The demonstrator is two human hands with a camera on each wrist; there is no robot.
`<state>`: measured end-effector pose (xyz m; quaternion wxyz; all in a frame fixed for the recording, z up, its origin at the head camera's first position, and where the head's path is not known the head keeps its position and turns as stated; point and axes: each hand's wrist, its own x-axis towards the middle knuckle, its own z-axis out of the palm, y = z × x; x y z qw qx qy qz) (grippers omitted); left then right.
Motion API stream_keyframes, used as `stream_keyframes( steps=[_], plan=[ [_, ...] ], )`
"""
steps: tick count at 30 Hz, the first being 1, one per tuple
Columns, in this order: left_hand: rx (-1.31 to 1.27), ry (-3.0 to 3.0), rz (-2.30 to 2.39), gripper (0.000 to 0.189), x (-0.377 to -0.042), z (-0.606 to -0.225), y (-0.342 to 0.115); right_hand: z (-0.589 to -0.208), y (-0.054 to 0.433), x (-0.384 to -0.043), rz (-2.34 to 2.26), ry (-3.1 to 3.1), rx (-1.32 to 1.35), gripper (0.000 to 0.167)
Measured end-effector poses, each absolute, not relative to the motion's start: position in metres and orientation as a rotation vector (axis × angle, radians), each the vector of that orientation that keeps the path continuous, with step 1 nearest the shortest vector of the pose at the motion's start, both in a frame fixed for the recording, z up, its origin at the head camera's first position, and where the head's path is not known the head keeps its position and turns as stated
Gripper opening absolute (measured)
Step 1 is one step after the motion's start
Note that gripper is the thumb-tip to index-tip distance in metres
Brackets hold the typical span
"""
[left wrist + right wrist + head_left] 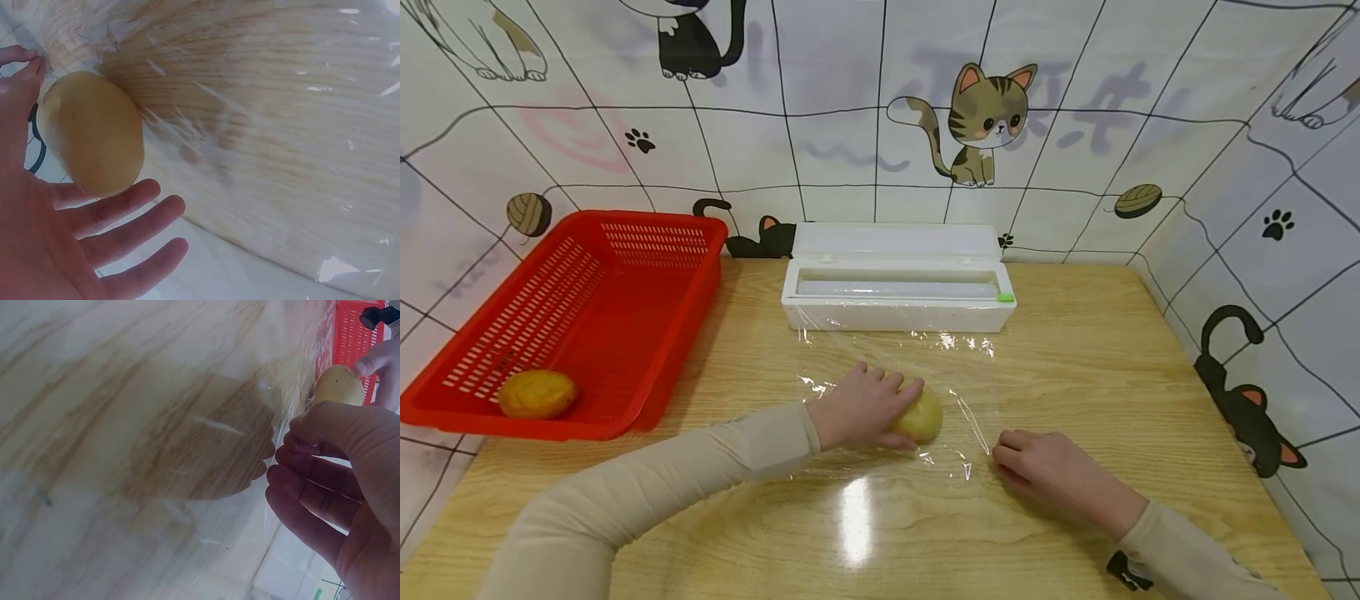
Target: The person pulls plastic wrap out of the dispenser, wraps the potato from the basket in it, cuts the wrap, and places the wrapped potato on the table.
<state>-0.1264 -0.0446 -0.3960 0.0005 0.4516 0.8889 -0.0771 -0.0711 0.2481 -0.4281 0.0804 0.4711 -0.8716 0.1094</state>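
Observation:
A smooth yellow-brown potato [921, 417] sits on a sheet of clear cling film [973, 367] spread over the wooden table. My left hand [868, 404] holds the potato from its left side, with the thumb and fingers on either side of it. In the left wrist view the potato [94, 134] lies against spread fingers [137, 234]. To the right, my right hand [1048, 467] pinches the near right part of the film between thumb and forefinger. The right wrist view shows its other fingers [306, 512] loosely bent beside the film.
A white cling film dispenser [898, 317] stands at the back with its lid raised; film runs from it toward me. At the left, a red plastic basket [655, 367] holds one yellow-orange fruit [538, 394]. A cat-patterned sheet [835, 150] borders the table's back and sides.

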Motion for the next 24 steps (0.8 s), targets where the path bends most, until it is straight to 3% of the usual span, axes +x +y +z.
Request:
stream_keyframes(
  steps=[5,10,15,19,24],
  plan=[
    [1.257,2.805,-0.190,0.078,-0.125,-0.390,-0.051,-0.428,0.248,-0.070,0.301,-2.628,1.406,0.025],
    [1.082,2.907,-0.112,0.071,-0.115,-0.385,-0.071,-0.425,0.248,-0.067,0.274,-2.578,1.373,0.023],
    [1.036,2.942,-0.026,0.069,-0.094,-0.389,-0.095,-0.418,0.247,-0.068,0.397,-2.559,1.290,0.019],
    [1.075,2.930,-0.011,0.071,-0.073,-0.403,-0.106,-0.413,0.246,-0.071,0.495,-2.553,1.244,0.006],
    [1.131,2.961,-0.004,0.066,-0.053,-0.423,-0.111,-0.408,0.244,-0.079,0.595,-2.512,1.201,0.029]
  ],
)
